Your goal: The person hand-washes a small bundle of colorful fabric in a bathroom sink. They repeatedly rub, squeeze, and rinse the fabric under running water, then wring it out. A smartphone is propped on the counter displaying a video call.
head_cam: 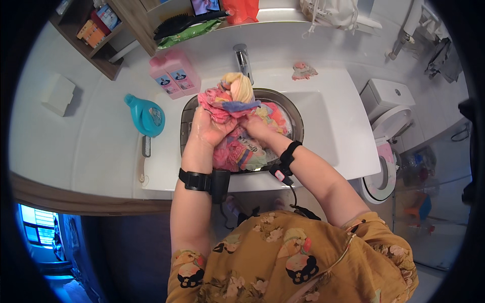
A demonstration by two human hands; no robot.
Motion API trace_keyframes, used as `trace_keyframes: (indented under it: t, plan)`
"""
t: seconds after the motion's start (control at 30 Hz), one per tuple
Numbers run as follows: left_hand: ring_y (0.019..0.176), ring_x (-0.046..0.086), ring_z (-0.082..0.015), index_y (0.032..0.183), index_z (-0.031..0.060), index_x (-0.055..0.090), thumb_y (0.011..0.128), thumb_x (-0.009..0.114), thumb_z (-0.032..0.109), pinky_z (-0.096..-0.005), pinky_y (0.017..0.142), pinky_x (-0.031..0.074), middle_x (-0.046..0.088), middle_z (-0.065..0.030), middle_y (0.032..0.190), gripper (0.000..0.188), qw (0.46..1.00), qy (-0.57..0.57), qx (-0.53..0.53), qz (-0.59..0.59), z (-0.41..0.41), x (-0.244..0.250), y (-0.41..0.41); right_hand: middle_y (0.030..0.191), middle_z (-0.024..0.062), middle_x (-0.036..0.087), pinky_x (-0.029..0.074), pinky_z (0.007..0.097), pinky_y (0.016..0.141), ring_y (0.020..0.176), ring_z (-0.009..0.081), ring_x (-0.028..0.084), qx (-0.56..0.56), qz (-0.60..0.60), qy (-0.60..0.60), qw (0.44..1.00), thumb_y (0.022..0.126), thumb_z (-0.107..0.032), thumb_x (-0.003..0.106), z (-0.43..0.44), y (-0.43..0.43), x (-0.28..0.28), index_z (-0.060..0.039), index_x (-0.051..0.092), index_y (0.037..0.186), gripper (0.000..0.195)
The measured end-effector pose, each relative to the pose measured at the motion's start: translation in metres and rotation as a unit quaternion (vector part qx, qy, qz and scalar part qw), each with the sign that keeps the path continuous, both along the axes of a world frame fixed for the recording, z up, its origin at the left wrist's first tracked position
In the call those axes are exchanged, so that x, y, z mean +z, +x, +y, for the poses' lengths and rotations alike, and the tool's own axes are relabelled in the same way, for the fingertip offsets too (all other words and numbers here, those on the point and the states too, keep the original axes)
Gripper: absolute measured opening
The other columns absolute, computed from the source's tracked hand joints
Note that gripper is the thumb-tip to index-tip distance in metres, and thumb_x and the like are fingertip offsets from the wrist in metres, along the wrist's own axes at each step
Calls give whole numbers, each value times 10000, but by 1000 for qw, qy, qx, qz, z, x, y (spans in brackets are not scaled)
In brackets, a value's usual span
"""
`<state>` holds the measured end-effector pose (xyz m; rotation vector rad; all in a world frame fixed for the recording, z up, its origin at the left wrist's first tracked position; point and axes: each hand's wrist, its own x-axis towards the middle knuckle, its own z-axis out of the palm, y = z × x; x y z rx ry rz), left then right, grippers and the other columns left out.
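Note:
A wet bundle of pink, yellow and blue cloth is lifted above a dark oval basin that stands in the white sink. My left hand grips the bundle from below on its left side. Close beside it, my right hand is closed on the lower right of the same cloth; its fingertips are partly hidden. More wet pink and multicoloured clothes lie in the basin, with suds at their edge. The chrome faucet rises just behind the lifted bundle.
Two pink bottles stand behind the basin's left side. A teal detergent bottle and a scrub brush lie left. A small wet cloth rests on the back right of the counter. A hairbrush lies on the shelf above.

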<state>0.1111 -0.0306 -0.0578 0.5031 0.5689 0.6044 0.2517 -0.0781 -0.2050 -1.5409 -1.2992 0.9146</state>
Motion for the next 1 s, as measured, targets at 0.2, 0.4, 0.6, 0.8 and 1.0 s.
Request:
trace_keyframes:
  t: [0.2, 0.4, 0.6, 0.8, 1.0]
  plan:
    - [1025, 624, -186, 1252, 192, 586, 990, 413, 494, -321, 803, 516, 634, -14, 1221, 435, 996, -64, -25, 52, 1, -59, -3, 1257, 108, 600, 531, 438, 926, 1112, 244, 623, 58, 610, 24, 790, 995, -188, 418, -20, 30, 40, -130, 434, 1431, 440]
    - [1072, 595, -204, 1256, 224, 569, 941, 444, 615, -467, 824, 509, 630, 3, 1184, 518, 987, 26, -2, 161, -21, -131, 33, 1275, 114, 571, 526, 334, 850, 1028, 213, 641, -123, -156, 237, 951, 786, -294, 809, -31, -14, 41, -103, 471, 1382, 710]
    - [1275, 505, -310, 1413, 153, 450, 1006, 286, 595, -599, 1062, 370, 521, -87, 1396, 623, 992, -73, -77, 71, -51, -105, 44, 866, 35, 651, 505, 281, 723, 802, 142, 634, -133, 406, 114, 897, 924, -196, 625, -23, 29, 48, -19, 622, 987, 189]
    - [1299, 503, -293, 1364, 87, 503, 1014, 367, 481, -496, 1108, 370, 538, -93, 1396, 544, 995, -80, 38, -47, -30, -164, 72, 1062, 165, 634, 472, 383, 896, 1047, 311, 598, -275, 45, 97, 956, 921, -256, 612, -12, 39, 12, 1, 596, 1116, 323]
    - [1198, 573, -258, 1276, 141, 555, 996, 445, 460, -468, 1064, 426, 603, -64, 1287, 439, 982, -37, -1, -185, -21, -143, 49, 1411, 178, 457, 340, 551, 1053, 1317, 423, 389, -94, -243, 265, 928, 893, -334, 615, -54, -14, 33, -152, 575, 1297, 445]
